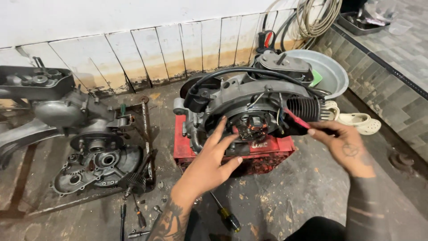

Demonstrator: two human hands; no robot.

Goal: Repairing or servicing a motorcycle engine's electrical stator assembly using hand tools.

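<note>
Red crate carried the engine, which sat on the floor in front of the tiled wall. Left hand lay spread and released against the stator at the engine's face, fingers on the rim, gripping nothing. Right hand, to the right of the engine, pinched a red-handled tool whose tip pointed at the stator wiring.

Risks, as judged: the tool tip stood close to thin wires and copper windings; a slip could nick insulation or a coil. The engine rested on the crate without visible clamping, so a sideways push from the tool might rock it. A yellow-handled screwdriver lay on the floor in front of the crate, near the knee, and could be knelt on or kicked.

Not resolved: the tool's tip and what it touched; the stator fasteners, partly behind the left fingers; the engine's far side. A second engine case lay open to the left of the crate, its parts blurred.
</note>
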